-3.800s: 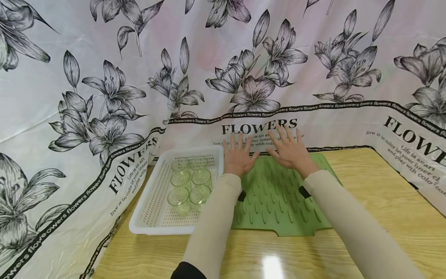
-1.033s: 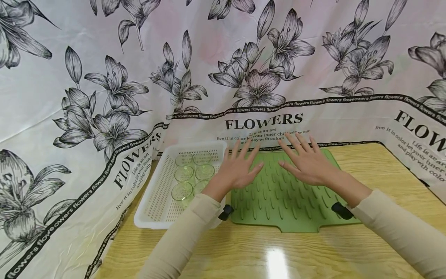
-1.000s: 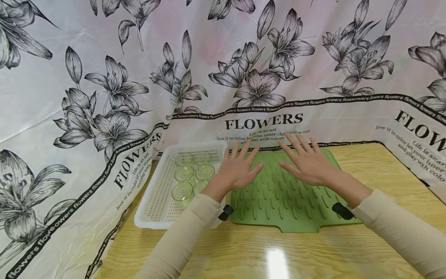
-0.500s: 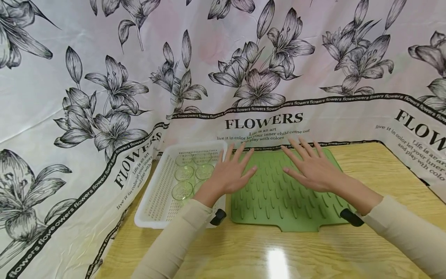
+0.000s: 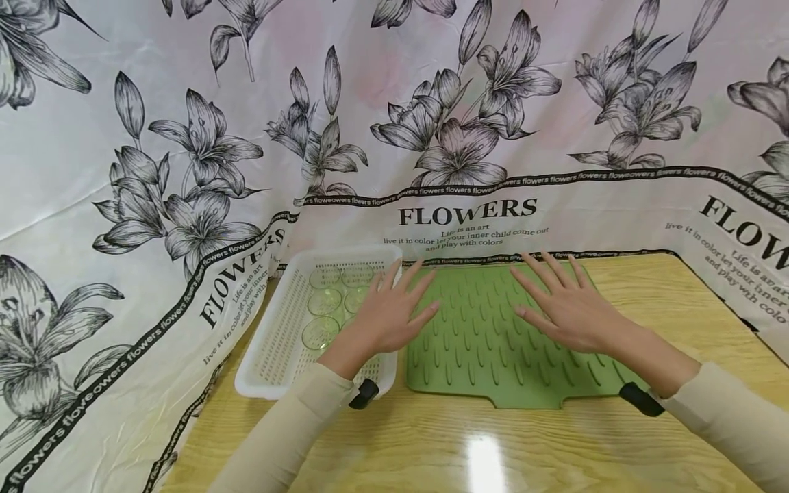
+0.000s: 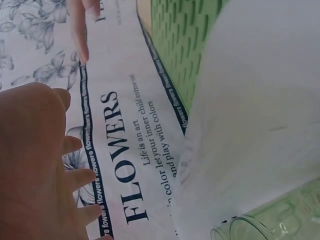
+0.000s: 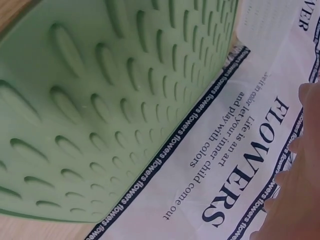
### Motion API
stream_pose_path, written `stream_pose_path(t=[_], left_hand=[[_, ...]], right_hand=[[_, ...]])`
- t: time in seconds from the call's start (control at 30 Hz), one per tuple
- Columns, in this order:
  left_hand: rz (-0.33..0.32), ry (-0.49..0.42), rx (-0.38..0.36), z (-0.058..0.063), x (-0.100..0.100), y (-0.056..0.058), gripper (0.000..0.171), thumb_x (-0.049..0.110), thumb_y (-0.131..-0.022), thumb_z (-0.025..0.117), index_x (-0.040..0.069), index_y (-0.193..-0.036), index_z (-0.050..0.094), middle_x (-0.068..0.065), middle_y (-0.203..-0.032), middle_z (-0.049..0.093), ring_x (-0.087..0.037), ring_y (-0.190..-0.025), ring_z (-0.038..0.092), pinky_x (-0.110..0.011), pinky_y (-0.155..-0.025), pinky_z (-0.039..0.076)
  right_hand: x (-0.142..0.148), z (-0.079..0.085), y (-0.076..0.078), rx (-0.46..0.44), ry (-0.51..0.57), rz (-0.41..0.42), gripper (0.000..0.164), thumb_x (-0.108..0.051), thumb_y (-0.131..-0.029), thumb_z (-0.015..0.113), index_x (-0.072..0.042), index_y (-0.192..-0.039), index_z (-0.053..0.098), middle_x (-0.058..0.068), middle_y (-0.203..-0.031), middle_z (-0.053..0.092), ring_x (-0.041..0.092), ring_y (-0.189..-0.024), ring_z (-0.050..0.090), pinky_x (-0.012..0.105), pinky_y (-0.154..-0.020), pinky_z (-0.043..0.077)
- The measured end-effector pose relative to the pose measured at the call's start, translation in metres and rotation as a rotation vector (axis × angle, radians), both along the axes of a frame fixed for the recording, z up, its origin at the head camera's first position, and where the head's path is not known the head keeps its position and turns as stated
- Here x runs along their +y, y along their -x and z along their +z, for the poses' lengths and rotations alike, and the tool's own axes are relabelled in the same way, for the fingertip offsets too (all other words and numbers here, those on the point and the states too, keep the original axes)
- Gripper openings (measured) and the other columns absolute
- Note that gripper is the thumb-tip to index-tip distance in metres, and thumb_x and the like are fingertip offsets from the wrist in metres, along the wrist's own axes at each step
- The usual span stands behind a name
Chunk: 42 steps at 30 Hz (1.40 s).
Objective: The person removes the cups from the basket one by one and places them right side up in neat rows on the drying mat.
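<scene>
My left hand (image 5: 385, 318), fingers spread, hovers above the right side of a white perforated basket (image 5: 255, 356) and holds nothing. Inside that basket stand several clear greenish drinking glasses (image 5: 321, 333) in two columns; the hand and forearm hide some of them. My right hand (image 5: 570, 308) is spread over the right part of a green ridged mat (image 5: 468, 342), also holding nothing. In the left wrist view, glass rims (image 6: 247, 229) show at the bottom beside the basket's blurred white wall (image 6: 260, 125). The right wrist view has the mat's raised ridges (image 7: 100, 107) close up.
Basket and mat lie side by side on a wooden table (image 5: 394, 445). A white curtain (image 5: 345, 229) printed with flowers and lettering hangs behind them and along the left. Bare wood (image 5: 659, 294) shows right of the mat.
Both hands have drawn back toward the body and moved apart, the left one leftward over the basket, the right one rightward over the mat. The glasses, basket and mat stay put.
</scene>
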<state>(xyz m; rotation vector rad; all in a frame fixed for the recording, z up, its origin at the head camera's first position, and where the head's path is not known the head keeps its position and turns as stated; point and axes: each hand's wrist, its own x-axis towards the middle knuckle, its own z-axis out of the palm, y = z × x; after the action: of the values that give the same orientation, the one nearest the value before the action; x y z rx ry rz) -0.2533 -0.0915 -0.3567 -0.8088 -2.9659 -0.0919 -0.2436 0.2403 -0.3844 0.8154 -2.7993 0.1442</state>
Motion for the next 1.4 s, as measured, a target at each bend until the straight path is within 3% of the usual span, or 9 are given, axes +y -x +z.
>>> stream_pose_path(t=[0.43,0.73,0.93,1.07,1.23,1.4], left_hand=[[0.0,-0.072,0.022,-0.003,-0.022,-0.008,0.066,0.059,-0.107,0.03,0.028,-0.164,0.022,-0.003,-0.172,0.013,-0.035,-0.157,0.005,-0.053,-0.126,0.003],[-0.035,-0.114,0.09,-0.005,-0.039,-0.012,0.065,0.052,-0.106,0.045,0.022,-0.162,0.031,-0.008,-0.167,0.027,-0.036,-0.153,0.023,-0.057,-0.124,0.02],[-0.066,-0.218,0.129,-0.008,-0.052,-0.014,0.059,0.037,-0.103,0.061,0.011,-0.154,0.045,-0.013,-0.158,0.042,-0.035,-0.147,0.038,-0.055,-0.12,0.032],[-0.017,-0.296,0.074,-0.011,-0.059,-0.015,0.06,0.035,-0.101,0.064,0.01,-0.153,0.045,-0.012,-0.156,0.045,-0.031,-0.145,0.041,-0.049,-0.121,0.033],[0.082,-0.456,-0.048,-0.015,-0.066,-0.018,0.066,0.03,-0.097,0.07,0.01,-0.154,0.042,-0.013,-0.157,0.043,-0.033,-0.145,0.041,-0.052,-0.119,0.034],[0.124,-0.56,-0.107,-0.021,-0.075,-0.018,0.071,0.025,-0.095,0.072,0.008,-0.155,0.04,-0.015,-0.159,0.041,-0.033,-0.147,0.038,-0.052,-0.121,0.032]], right_hand=[[0.017,-0.01,-0.009,0.032,-0.027,-0.012,0.071,-0.048,-0.107,0.048,-0.011,-0.163,0.026,0.021,-0.169,0.011,0.044,-0.155,0.0,0.059,-0.122,-0.015],[0.03,-0.017,-0.014,0.065,-0.008,0.001,0.07,-0.047,-0.105,0.053,-0.009,-0.16,0.033,0.02,-0.17,0.013,0.044,-0.156,0.001,0.061,-0.122,-0.013],[0.039,-0.021,-0.019,0.046,0.014,-0.007,0.075,-0.046,-0.102,0.059,-0.013,-0.163,0.028,0.018,-0.171,0.01,0.041,-0.156,-0.001,0.062,-0.123,-0.01],[0.046,-0.024,-0.023,0.05,0.032,0.008,0.077,-0.045,-0.102,0.06,-0.013,-0.163,0.027,0.019,-0.17,0.011,0.041,-0.156,0.002,0.064,-0.123,-0.004],[0.053,-0.031,-0.027,0.054,0.039,0.003,0.079,-0.045,-0.101,0.063,-0.014,-0.163,0.026,0.02,-0.169,0.015,0.048,-0.153,0.013,0.066,-0.123,0.0],[0.059,-0.039,-0.03,0.046,0.048,-0.012,0.082,-0.043,-0.099,0.065,-0.016,-0.164,0.023,0.022,-0.166,0.021,0.051,-0.149,0.022,0.067,-0.122,0.004]])
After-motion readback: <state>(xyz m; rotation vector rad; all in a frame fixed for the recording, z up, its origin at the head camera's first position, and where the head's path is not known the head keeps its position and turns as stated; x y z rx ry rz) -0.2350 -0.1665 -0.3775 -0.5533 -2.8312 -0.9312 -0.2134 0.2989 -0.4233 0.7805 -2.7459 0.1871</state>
